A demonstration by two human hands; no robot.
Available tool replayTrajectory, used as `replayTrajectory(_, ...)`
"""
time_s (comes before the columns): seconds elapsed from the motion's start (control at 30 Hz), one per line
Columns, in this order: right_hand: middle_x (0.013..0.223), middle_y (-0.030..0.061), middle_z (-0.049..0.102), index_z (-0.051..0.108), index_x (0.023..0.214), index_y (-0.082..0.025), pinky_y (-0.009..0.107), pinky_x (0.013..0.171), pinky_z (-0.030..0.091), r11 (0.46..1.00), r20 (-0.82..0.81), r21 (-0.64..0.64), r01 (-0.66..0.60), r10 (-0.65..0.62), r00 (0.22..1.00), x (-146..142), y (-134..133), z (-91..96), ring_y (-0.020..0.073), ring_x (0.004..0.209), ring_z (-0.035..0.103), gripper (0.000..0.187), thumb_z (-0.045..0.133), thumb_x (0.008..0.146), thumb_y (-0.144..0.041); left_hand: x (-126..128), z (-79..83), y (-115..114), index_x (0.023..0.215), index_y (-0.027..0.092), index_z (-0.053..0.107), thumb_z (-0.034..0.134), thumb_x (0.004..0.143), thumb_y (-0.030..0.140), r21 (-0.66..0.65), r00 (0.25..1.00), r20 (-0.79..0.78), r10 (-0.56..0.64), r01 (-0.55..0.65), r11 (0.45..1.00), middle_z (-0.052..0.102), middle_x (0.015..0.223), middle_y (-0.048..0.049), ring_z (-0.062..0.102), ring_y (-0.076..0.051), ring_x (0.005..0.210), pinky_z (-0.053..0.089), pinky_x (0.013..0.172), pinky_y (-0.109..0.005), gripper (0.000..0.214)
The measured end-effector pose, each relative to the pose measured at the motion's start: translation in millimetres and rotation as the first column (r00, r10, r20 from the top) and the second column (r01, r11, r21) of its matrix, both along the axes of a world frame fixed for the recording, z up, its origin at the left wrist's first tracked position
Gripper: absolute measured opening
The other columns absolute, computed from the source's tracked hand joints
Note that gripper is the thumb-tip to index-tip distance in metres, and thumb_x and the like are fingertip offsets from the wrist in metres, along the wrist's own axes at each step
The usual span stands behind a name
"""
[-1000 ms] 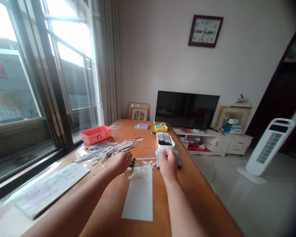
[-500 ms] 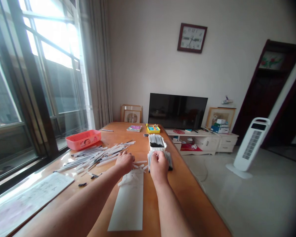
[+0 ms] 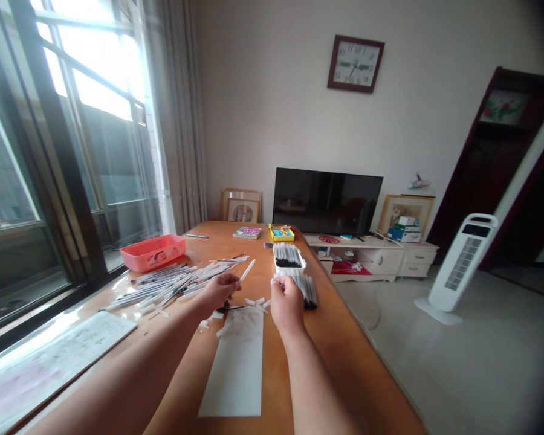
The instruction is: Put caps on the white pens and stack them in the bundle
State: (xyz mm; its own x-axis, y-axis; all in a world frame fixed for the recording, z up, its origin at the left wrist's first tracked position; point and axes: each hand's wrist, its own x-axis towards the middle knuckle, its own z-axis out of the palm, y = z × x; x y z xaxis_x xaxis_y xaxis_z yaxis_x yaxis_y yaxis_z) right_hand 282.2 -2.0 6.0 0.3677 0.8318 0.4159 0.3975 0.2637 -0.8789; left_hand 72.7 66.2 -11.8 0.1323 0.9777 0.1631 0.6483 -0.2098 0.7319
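Observation:
My left hand is closed around the lower end of a clear whitish pen barrel, which points up and to the right. Under its fingers lie small black pieces, partly hidden. My right hand is pinched beside a row of clear pens with black ends; a small pale bit shows at its fingertips, too small to name. Between the hands, short white pieces lie at the far end of a white paper strip. Left of my left hand spreads a loose pile of pen parts.
A white box filled with pens stands beyond my right hand, with a yellow box and a booklet further back. A red plastic container sits at the left by the window. A board lies front left.
My left hand has moved left and now holds up a pen barrel. Black pieces formerly left of my forearm now show by that hand. The right hand stays nearly in place.

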Motion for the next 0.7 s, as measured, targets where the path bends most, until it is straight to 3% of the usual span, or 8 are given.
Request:
replayTrajectory(0.13, 0.072, 0.0010, 0.070, 0.067, 0.081, -0.023, 0.028, 0.064, 0.044, 0.983, -0.074, -0.069, -0.172, 0.167, 0.983, -7, 3, -10.2, 0.0201, 0.067, 0.063, 0.017, 0.055, 0.085, -0.034, -13, 6.8, -20, 0.097, 0.014, 0.066, 0.069, 0.077, 0.052, -0.060, 0.927, 0.368, -0.066, 0.095, 0.994, 0.074, 0.088, -0.0084, 0.065, -0.019, 0.076, 0.045, 0.066, -0.028, 0.042)
replayTrajectory(0.27, 0.076, 0.0033, 0.070, 0.069, 0.083, -0.020, 0.027, 0.062, 0.045, 0.943, -0.206, -0.086, -0.321, 0.299, 0.932, -17, -2, -11.2, 0.0195, 0.071, 0.063, 0.022, 0.064, 0.081, -0.042, -8, 15.8, -44, 0.087, 0.015, 0.068, 0.074, 0.074, 0.049, -0.021, 0.910, 0.402, -0.098, 0.117, 0.993, 0.070, 0.079, -0.0048, 0.060, -0.017, 0.071, 0.043, 0.066, -0.028, 0.037)
replayTrajectory(0.4, 0.074, 0.0035, 0.068, 0.069, 0.089, -0.018, 0.025, 0.054, 0.042, 0.870, -0.376, -0.138, -0.474, 0.397, 0.837, -28, -12, -5.3, 0.0159, 0.062, 0.056, 0.035, 0.068, 0.080, -0.051, 7, 12.8, -59, 0.082, 0.016, 0.069, 0.074, 0.075, 0.046, 0.049, 0.879, 0.439, -0.187, 0.184, 0.982, 0.066, 0.073, -0.0023, 0.055, -0.014, 0.068, 0.042, 0.065, -0.027, 0.032)
replayTrajectory(0.47, 0.070, 0.0018, 0.065, 0.068, 0.086, -0.018, 0.024, 0.051, 0.038, 0.860, -0.430, -0.137, -0.491, 0.395, 0.812, -31, -14, -3.8, 0.0135, 0.056, 0.051, 0.035, 0.068, 0.080, -0.052, 12, 10.3, -63, 0.080, 0.015, 0.070, 0.075, 0.074, 0.047, 0.051, 0.864, 0.449, -0.230, 0.232, 0.971, 0.068, 0.075, -0.0036, 0.057, -0.015, 0.071, 0.044, 0.069, -0.028, 0.033)
replayTrajectory(0.57, 0.067, -0.0002, 0.063, 0.066, 0.079, -0.018, 0.023, 0.051, 0.038, 0.888, -0.482, -0.097, -0.449, 0.353, 0.802, -32, -13, -3.7, 0.0120, 0.055, 0.049, 0.030, 0.069, 0.078, -0.048, 12, 14.0, -66, 0.091, 0.015, 0.074, 0.076, 0.073, 0.051, 0.002, 0.853, 0.477, -0.215, 0.243, 0.970, 0.073, 0.087, -0.0072, 0.062, -0.018, 0.079, 0.047, 0.074, -0.031, 0.040)
replayTrajectory(0.7, 0.065, -0.0012, 0.063, 0.060, 0.073, -0.020, 0.023, 0.050, 0.039, 0.933, -0.534, -0.074, -0.353, 0.262, 0.804, -29, -11, -3.2, 0.0124, 0.055, 0.052, 0.029, 0.069, 0.078, -0.047, -8, 30.4, -65, 0.103, 0.015, 0.075, 0.076, 0.071, 0.052, 0.001, 0.900, 0.435, -0.025, 0.027, 1.000, 0.076, 0.099, -0.0095, 0.066, -0.023, 0.089, 0.050, 0.081, -0.034, 0.048)
